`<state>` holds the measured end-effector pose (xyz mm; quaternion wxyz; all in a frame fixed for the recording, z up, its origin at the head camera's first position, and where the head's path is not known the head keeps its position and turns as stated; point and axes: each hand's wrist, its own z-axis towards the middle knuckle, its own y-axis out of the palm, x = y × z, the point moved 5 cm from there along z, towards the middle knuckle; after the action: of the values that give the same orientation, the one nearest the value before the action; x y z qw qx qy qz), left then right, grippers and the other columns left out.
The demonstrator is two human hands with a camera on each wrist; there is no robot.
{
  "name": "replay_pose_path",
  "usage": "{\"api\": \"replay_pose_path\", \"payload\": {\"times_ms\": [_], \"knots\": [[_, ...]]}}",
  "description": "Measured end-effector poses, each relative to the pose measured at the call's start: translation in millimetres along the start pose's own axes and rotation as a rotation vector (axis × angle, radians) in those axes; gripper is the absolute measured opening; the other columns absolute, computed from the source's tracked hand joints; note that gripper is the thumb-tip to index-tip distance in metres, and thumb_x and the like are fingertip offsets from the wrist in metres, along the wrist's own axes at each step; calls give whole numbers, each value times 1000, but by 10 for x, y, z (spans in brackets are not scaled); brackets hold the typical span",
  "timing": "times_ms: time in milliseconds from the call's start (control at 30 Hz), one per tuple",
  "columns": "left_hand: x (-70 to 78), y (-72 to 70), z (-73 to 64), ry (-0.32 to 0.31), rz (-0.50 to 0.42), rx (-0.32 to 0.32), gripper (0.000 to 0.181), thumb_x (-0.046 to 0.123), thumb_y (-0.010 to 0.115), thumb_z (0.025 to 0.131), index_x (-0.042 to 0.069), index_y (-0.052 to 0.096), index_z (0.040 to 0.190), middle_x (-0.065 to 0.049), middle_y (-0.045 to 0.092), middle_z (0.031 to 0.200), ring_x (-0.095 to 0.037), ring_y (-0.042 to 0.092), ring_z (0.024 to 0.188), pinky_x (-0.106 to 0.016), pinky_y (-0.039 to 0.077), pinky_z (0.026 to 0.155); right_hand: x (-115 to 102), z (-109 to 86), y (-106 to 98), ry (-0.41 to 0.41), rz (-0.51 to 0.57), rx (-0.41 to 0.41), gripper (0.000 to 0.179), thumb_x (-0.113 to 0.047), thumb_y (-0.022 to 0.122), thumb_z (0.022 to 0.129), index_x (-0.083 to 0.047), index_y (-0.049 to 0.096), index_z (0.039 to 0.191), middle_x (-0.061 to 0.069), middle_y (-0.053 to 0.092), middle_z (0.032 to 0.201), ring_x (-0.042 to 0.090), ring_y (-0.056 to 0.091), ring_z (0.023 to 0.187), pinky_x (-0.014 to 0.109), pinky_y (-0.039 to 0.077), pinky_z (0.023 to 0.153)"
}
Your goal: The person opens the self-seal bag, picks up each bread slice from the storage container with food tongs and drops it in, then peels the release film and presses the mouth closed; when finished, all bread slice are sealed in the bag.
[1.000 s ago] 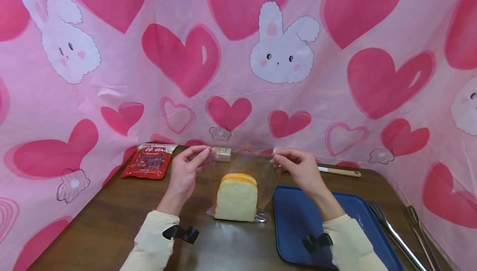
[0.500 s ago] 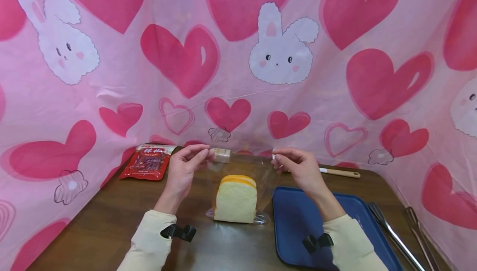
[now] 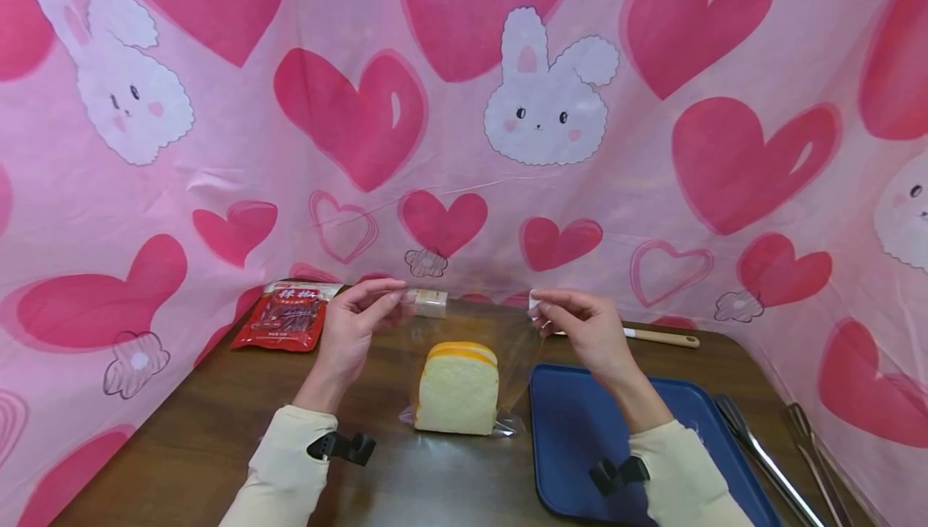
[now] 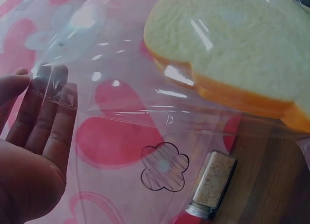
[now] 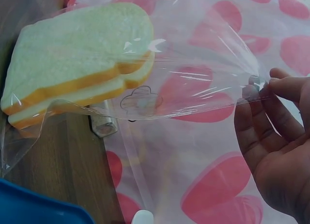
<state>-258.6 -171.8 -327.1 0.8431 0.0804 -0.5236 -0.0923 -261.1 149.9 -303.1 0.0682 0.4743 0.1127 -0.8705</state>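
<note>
Two slices of bread [image 3: 457, 390] with orange crusts stand upright together inside a clear plastic bag [image 3: 516, 342]. My left hand [image 3: 353, 329] pinches the bag's upper left corner between thumb and forefinger. In the left wrist view, the other fingers [image 4: 60, 132] of that hand lie partly behind the film. At the upper right corner, my right hand [image 3: 583, 329] pinches the film with thumb and forefinger, and the right wrist view shows the plastic pulled taut toward that hand [image 5: 276, 136]. Between both hands the bag's top is spread wide, above the bread.
A blue tray [image 3: 573, 462] lies right of the bag, with metal tongs [image 3: 768, 454] and another long utensil [image 3: 819, 454] beyond it. Behind are a small jar [image 3: 432, 303], a wooden-handled utensil [image 3: 663, 337] and a red food packet [image 3: 286, 317]. Patterned cloth walls surround the table.
My left hand has shifted slightly left, still pinching the bag's corner. The right hand and the bread stay almost where they were.
</note>
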Motion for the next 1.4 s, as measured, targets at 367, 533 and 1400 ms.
{"api": "replay_pose_path", "payload": {"times_ms": [367,533,1400], "knots": [[12,-17,10,28,-11,-6,20,-5,65,101,9,79,104,0,79,98,-15,80,80,-37,67,75,15,-16,-32,-4,-2,52,14,8,62,100,16,72,107,-6,80,93,13,75,76,25,64,74],[13,-15,26,27,14,-54,15,-3,64,102,3,77,105,2,79,99,-13,79,84,-35,66,79,6,-20,-34,6,-34,59,14,6,62,101,17,70,106,-7,79,94,13,72,78,26,64,75],[88,11,81,85,260,-52,30,-11,74,91,-12,57,116,19,77,88,-1,74,81,-18,60,76,-68,-66,-98,-42,-252,42,12,5,67,98,8,78,102,-17,76,100,7,71,90,24,63,76]]}}
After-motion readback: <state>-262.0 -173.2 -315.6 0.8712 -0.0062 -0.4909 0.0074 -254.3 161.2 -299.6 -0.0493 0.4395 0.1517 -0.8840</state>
